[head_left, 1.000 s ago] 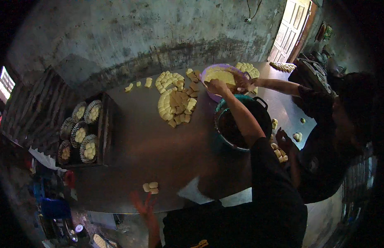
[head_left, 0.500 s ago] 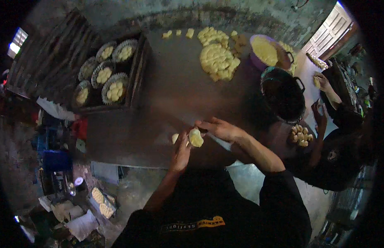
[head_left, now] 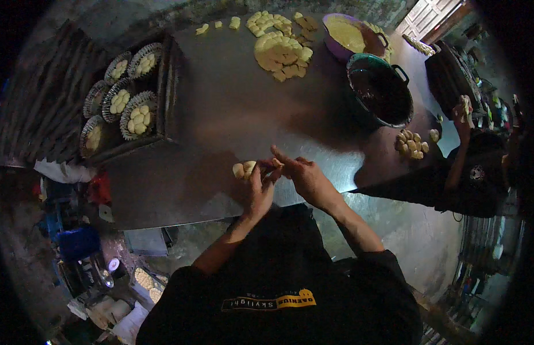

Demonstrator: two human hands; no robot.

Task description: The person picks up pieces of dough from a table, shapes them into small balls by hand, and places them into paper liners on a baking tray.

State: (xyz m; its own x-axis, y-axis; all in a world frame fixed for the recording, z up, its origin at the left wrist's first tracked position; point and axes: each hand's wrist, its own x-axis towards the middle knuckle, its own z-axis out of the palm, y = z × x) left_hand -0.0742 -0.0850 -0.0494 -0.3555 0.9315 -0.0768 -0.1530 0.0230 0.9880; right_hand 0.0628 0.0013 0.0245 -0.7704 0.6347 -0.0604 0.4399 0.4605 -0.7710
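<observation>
My left hand [head_left: 262,187] is closed, its fingertips pinching a small piece of dough [head_left: 278,163] of which only a sliver shows. Against it works my right hand [head_left: 309,177], index finger stretched out and the other fingers curled in at the same piece. Small pale dough balls [head_left: 243,169] rest on the metal table [head_left: 180,195], just left of my left fingers. Farther back lies a large heap of cut dough pieces [head_left: 281,52], with a few loose bits to its left.
A dark wooden tray [head_left: 172,98] at left holds fluted paper cups of dough [head_left: 139,119]. At right stand a purple basin [head_left: 336,52] with yellow filling, a dark green basin [head_left: 382,86] and a dough-ball cluster [head_left: 412,145]. A co-worker's hand [head_left: 464,115] is beyond.
My view has shifted, so the table things sit higher and farther left. The dough piece, broadly visible before, is now mostly hidden by my fingers. More of the dough balls beside my left hand show.
</observation>
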